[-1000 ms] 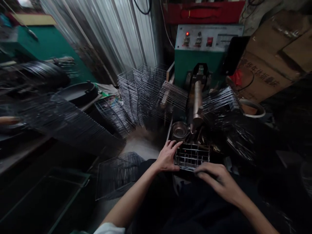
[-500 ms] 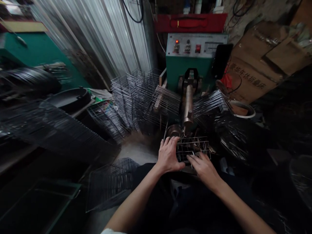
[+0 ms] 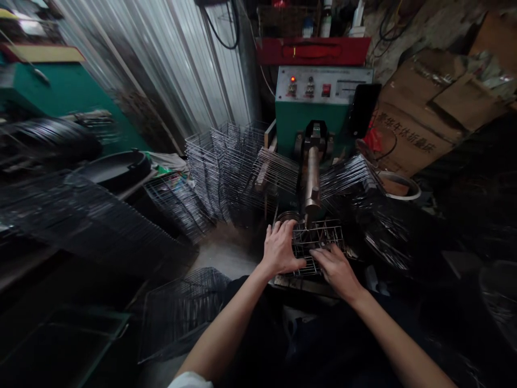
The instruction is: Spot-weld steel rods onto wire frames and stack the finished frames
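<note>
A small wire rack [image 3: 309, 265] of crossed thin metal rods lies under the metal electrode arm [image 3: 312, 183] of a green spot-welding machine [image 3: 288, 116]. My left hand [image 3: 279, 249] is at the rack's left side, its fingers spread forward and its thumb stretched over the wires. On the right side of the rack, my right hand [image 3: 334, 269] has its fingers together and bent over the wires, gripping them. The arm's narrow tip comes down close to the rack's far part. Whether the tip touches a wire, I cannot tell.
Stacked wire panels [image 3: 224, 167] stand left of the machine, with more wire racks [image 3: 183, 307] low at the left. Bundled wire pieces [image 3: 347, 175] lie to its right. A phone [image 3: 364, 110] leans on the machine. Cardboard [image 3: 420, 118] stands behind at right.
The machine and surroundings sit slightly lower in view as the camera tilts. The wire rack's near side shows more between my hands; both hands stay in nearly the same place.
</note>
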### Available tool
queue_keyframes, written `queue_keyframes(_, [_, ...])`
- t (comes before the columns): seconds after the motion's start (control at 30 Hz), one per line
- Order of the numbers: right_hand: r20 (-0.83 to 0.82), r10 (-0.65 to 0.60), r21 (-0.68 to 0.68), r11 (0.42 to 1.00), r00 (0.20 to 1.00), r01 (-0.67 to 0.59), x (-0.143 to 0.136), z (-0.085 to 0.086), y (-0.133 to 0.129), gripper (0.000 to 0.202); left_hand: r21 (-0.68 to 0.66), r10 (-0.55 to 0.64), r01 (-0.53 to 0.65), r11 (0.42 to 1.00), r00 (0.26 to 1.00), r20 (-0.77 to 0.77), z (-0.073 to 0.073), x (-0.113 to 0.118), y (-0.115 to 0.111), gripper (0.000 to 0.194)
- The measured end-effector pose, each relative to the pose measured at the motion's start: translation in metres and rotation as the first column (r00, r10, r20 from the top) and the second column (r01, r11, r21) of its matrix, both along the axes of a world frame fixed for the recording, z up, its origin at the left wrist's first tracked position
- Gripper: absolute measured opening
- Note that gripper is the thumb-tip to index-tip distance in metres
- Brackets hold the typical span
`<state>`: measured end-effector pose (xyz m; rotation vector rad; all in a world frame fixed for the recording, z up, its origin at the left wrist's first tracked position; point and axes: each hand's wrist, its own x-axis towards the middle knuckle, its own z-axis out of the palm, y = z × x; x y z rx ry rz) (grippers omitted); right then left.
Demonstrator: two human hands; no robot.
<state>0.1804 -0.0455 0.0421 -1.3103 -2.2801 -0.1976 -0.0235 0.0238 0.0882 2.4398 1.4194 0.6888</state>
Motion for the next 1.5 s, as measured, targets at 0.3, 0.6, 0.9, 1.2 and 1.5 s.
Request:
queue_keyframes(0.3, [-0.102, -0.125, -0.019, 0.992, 0.987, 0.124, -0.012, 0.016, 0.003, 0.022, -0.033, -0.002, 0.002, 0.999, 1.0, 0.005, 0.004, -0.001, 0.01, 0.104])
queue_keyframes(0.6, [-0.056, -0.328, 0.054, 0.942, 0.943, 0.331, -0.013, 0.017, 0.033, 0.016, -0.024, 0.018, -0.02, 1.0, 0.997, -0.074, 0.015, 0.001, 0.041, 0.104])
queue_keyframes(0.9, [-0.087, -0.287, -0.029, 0.958, 0.954, 0.286, -0.006, 0.025, 0.064, 0.01, -0.059, -0.016, 0.01, 0.998, 0.994, -0.112, 0.022, 0.005, 0.076, 0.11])
queue_keyframes(1.2, [-0.844, -0.38, -0.376, 0.923, 0.378, 0.086, 0.05, 0.045, -0.008, 0.029, -0.249, -0.098, 0.169, 0.954, 0.956, 0.276, -0.051, -0.061, 0.084, 0.156])
queue_keyframes(1.5, [-0.762, -0.593, -0.533, 0.802, -0.259, -0.27, 0.027, 0.038, -0.021, 0.049, -0.488, 0.047, 0.322, 0.811, 0.796, 0.603, -0.131, -0.054, 0.081, 0.131])
